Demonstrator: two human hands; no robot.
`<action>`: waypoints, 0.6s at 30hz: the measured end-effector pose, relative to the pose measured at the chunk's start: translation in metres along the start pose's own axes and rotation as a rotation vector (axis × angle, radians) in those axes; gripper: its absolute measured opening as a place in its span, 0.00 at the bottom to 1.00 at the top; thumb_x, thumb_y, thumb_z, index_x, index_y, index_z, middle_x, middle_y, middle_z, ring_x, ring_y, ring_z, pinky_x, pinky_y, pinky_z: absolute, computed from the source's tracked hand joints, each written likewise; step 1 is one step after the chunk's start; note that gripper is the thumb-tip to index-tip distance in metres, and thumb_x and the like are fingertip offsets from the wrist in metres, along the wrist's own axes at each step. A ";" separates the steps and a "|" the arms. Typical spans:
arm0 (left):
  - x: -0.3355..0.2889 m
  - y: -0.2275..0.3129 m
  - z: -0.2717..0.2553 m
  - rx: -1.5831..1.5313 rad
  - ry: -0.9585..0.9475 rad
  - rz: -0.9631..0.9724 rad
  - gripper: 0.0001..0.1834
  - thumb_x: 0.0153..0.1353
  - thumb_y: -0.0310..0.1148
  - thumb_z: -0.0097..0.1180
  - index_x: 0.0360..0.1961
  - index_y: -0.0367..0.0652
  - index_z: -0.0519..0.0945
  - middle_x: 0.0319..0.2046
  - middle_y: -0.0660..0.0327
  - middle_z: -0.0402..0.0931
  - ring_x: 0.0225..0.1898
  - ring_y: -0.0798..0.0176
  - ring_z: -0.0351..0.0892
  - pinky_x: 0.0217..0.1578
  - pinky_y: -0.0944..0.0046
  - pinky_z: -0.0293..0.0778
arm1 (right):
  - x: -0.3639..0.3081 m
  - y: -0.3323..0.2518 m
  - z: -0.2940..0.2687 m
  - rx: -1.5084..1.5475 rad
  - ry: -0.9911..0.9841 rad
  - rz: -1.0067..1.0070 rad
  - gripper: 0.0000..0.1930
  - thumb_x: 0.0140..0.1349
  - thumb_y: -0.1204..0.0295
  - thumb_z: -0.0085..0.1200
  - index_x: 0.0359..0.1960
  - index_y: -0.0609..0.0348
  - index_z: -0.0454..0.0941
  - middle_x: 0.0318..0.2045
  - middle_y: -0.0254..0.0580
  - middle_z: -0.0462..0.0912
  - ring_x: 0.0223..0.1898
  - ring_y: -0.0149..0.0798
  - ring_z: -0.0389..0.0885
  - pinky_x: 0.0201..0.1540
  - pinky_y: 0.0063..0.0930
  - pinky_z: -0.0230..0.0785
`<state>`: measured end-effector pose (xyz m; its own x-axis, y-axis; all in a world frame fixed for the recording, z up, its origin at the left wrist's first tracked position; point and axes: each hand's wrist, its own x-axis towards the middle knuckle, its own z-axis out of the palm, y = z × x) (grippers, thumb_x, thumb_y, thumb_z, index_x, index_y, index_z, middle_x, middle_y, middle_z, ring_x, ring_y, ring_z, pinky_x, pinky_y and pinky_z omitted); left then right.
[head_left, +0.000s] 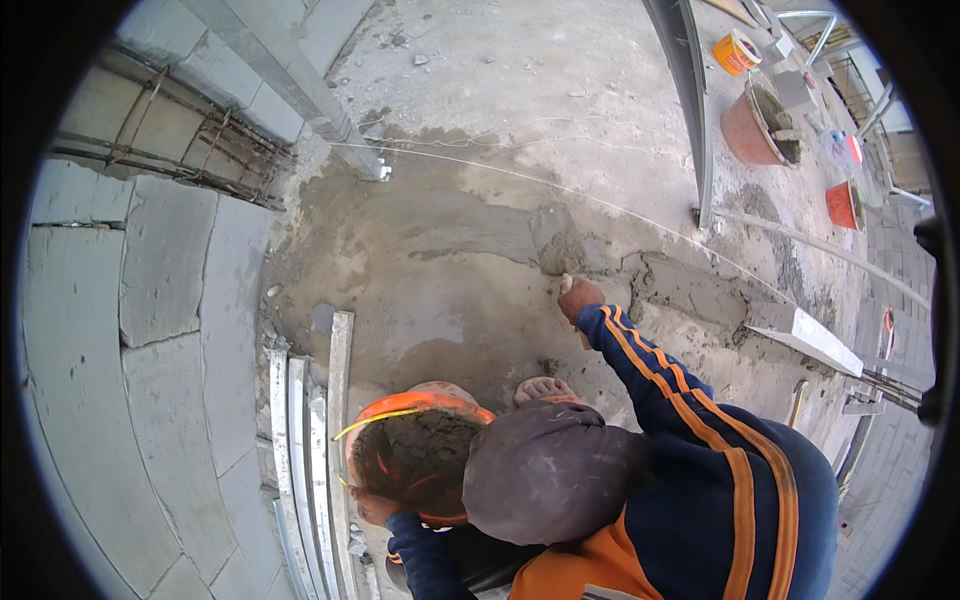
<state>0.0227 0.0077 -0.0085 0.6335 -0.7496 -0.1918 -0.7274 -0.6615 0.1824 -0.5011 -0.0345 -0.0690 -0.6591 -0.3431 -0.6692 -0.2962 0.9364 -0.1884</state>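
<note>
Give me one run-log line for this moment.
Co-worker's left hand: at rim of orange mortar bucket | Co-worker's right hand: closed, by spread mortar | wearer's hands: out of view

grey block wall (165, 410), orange-yellow pail (735, 54)

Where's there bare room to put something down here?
The pale concrete between the metal post and grey steel channel, beyond the smeared mortar, looks mostly bare. It's crowded around the orange bucket: long bars on its left, a capped worker on its right.
</note>
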 end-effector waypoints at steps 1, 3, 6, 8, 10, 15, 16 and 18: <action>0.004 -0.006 0.003 0.217 -0.007 0.108 0.31 0.74 0.50 0.39 0.61 0.30 0.72 0.47 0.36 0.80 0.48 0.36 0.80 0.48 0.44 0.73 | -0.004 0.035 -0.007 0.117 -0.046 0.140 0.24 0.70 0.55 0.44 0.41 0.67 0.82 0.35 0.57 0.86 0.38 0.53 0.87 0.45 0.46 0.78; 0.012 -0.017 0.006 0.176 -0.024 0.166 0.30 0.74 0.49 0.39 0.63 0.34 0.69 0.47 0.36 0.80 0.47 0.35 0.80 0.49 0.42 0.72 | -0.012 0.096 -0.012 0.081 -0.036 0.177 0.23 0.70 0.56 0.45 0.40 0.66 0.82 0.34 0.58 0.86 0.39 0.54 0.87 0.45 0.47 0.78; 0.017 -0.018 0.008 0.166 -0.007 0.207 0.28 0.74 0.47 0.40 0.65 0.36 0.68 0.47 0.37 0.81 0.47 0.35 0.80 0.50 0.41 0.72 | -0.010 0.127 0.007 -0.298 -0.042 -0.186 0.21 0.69 0.57 0.46 0.38 0.65 0.83 0.32 0.58 0.86 0.39 0.54 0.87 0.45 0.47 0.78; 0.017 -0.014 0.007 0.097 -0.019 0.169 0.27 0.73 0.44 0.42 0.65 0.36 0.69 0.48 0.38 0.81 0.46 0.35 0.81 0.50 0.42 0.72 | -0.008 0.119 0.033 -0.611 0.045 -0.408 0.21 0.68 0.58 0.47 0.37 0.64 0.84 0.32 0.59 0.86 0.39 0.55 0.87 0.46 0.47 0.78; 0.016 -0.010 0.004 -0.093 -0.021 0.097 0.28 0.72 0.43 0.45 0.65 0.36 0.69 0.48 0.39 0.81 0.47 0.36 0.81 0.49 0.43 0.74 | -0.010 0.108 0.055 0.243 -0.106 -0.145 0.27 0.71 0.52 0.40 0.40 0.66 0.83 0.35 0.63 0.85 0.42 0.62 0.85 0.50 0.50 0.75; 0.024 -0.016 0.003 0.150 0.117 0.414 0.38 0.63 0.50 0.55 0.66 0.34 0.68 0.49 0.39 0.81 0.49 0.38 0.82 0.49 0.45 0.76 | -0.032 0.149 0.029 0.122 0.014 0.003 0.32 0.74 0.50 0.35 0.31 0.70 0.78 0.18 0.59 0.80 0.25 0.57 0.85 0.30 0.50 0.79; 0.026 -0.019 0.005 0.118 0.117 0.414 0.38 0.62 0.50 0.57 0.66 0.33 0.68 0.49 0.39 0.81 0.49 0.38 0.82 0.49 0.45 0.76 | -0.040 0.168 0.014 0.333 -0.066 0.153 0.32 0.74 0.49 0.34 0.30 0.69 0.77 0.17 0.58 0.80 0.23 0.55 0.85 0.26 0.49 0.79; 0.030 -0.022 0.009 0.108 0.137 0.473 0.40 0.61 0.50 0.58 0.66 0.32 0.67 0.50 0.39 0.80 0.50 0.39 0.81 0.50 0.45 0.76 | -0.058 0.200 -0.007 0.348 -0.146 0.263 0.31 0.74 0.49 0.34 0.28 0.66 0.76 0.17 0.53 0.79 0.16 0.49 0.81 0.18 0.45 0.75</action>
<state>0.0555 -0.0001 -0.0274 0.2512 -0.9678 0.0172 -0.9618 -0.2476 0.1164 -0.5269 0.1720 -0.0633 -0.5694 -0.0995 -0.8160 0.1349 0.9679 -0.2122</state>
